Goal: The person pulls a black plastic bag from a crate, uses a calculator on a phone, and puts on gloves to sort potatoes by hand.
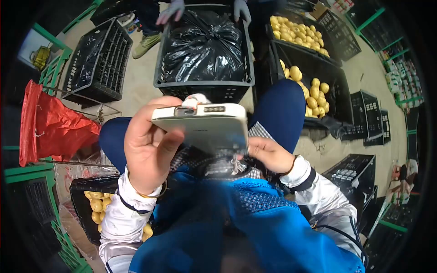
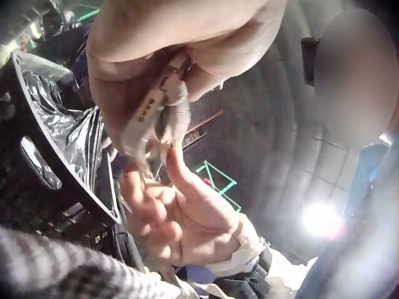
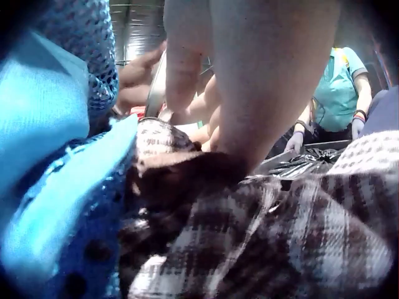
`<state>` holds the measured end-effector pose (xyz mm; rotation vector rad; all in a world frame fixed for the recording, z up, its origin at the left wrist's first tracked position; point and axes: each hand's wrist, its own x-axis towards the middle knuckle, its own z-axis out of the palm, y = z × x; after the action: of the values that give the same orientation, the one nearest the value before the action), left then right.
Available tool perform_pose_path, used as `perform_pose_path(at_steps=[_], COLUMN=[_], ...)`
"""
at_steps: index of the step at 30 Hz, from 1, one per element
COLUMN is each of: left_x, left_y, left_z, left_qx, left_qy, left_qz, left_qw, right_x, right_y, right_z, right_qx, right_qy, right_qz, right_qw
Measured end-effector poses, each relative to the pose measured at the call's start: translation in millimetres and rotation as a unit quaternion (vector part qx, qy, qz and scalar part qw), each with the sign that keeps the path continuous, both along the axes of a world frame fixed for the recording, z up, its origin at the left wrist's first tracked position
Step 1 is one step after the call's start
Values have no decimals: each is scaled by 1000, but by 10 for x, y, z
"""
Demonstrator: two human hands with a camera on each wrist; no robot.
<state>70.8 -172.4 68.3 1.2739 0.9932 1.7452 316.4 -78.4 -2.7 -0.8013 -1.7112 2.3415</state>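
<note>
A smartphone (image 1: 205, 132) in a pale case lies tilted above my lap in the head view, its end with the port and speaker holes toward the far side. My left hand (image 1: 148, 150) grips its left side, thumb over the face nearer me. The thumb and fingers of my right hand (image 1: 273, 154) pinch the phone's right edge near the close corner. A small white strap-like piece (image 1: 198, 98) shows at the far end. In the left wrist view the phone (image 2: 146, 115) appears edge-on between both hands. My right forearm covers much of the right wrist view.
Ahead stands a black crate (image 1: 205, 84) lined with a black bag (image 1: 205, 45); another person's gloved hands (image 1: 170, 11) are at its rim. Crates of potatoes (image 1: 314, 95) stand right, more potatoes (image 1: 96, 204) lower left. A red sack (image 1: 54, 127) hangs left.
</note>
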Motion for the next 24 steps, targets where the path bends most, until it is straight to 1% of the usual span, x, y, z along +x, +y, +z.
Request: perform_pose_path(at_steps=[1, 2, 3, 4, 5, 6, 7, 8, 9, 10, 11, 12, 13, 14, 15, 16, 17, 18, 19, 20, 21, 22, 23, 24], left_x=[28, -6, -27, -40, -8, 31, 52, 25, -3, -39, -82, -109, -168, -221, -226, -180, -125, -62, -11, -23, -52, -72, -78, -129], left_y=[71, 118, 154, 197, 234, 239, 188, 200, 228, 257, 288, 239, 198, 200, 238, 266, 268, 282, 288, 331, 390, 436, 474, 522], left_z=[84, 117, 128, 116, 64, -29, -130, -178, -190, -204, -241, -333, -577, -762, -714, -744, -803, -815, -779, -754, -736, -733, -779, -755], left_qx=[23, 72, 84, 93, 125, 154, 80, 81, 87, 92, 13, -81, -152, -214, -248, -243, -233, -224, -241, -243, -274, -303, -263, -265], left_qy=[35, 154, 249, 340, 394, 445, 416, 416, 453, 490, 412, 331, 99, -140, -279, -204, -178, -153, -2, -2, 55, 112, 137, 136], left_qz=[31, 61, 36, 10, 6, 2, -27, -26, -8, 11, 12, 47, -3, -55, -156, -189, -161, -133, -9, -8, 12, 32, 51, 51], left_qw=[999, 984, 964, 936, 911, 882, 905, 905, 887, 867, 911, 939, 983, 965, 915, 929, 942, 953, 970, 970, 960, 946, 954, 953], right_x=[-58, -108, -171, -228, -307, -339, -399, -462, -499, -534, -581, -631, -689, -768, -826, -861, -877, -909, -902, -885, -849, -793, -763, -684], right_y=[45, 111, 185, 239, 220, 279, 301, 315, 345, 375, 404, 423, 429, 404, 390, 384, 404, 401, 425, 465, 512, 565, 683, 751], right_z=[33, 107, 150, 187, 252, 282, 273, 251, 220, 152, 41, -58, -105, -36, -80, -151, -251, -309, -363, -398, -368, -323, -302, -328], right_qx=[-36, -79, -172, -265, -259, -355, -294, -231, -314, -295, -308, -321, -327, -321, -317, -314, -301, -314, -276, -236, -200, -162, -136, -56], right_qy=[10, 2, 31, 57, 24, 109, 49, -12, 40, 83, 123, 163, 200, 245, 234, 221, 215, 212, 175, 139, 44, -51, -109, -141], right_qz=[6, 43, 75, 104, 34, 41, 12, -18, -33, -24, -27, -31, -45, -60, -83, -108, -97, -119, -109, -97, -82, -66, -16, -3], right_qw=[999, 996, 982, 957, 965, 927, 955, 973, 948, 952, 943, 933, 922, 913, 916, 917, 924, 918, 939, 957, 975, 983, 985, 988])
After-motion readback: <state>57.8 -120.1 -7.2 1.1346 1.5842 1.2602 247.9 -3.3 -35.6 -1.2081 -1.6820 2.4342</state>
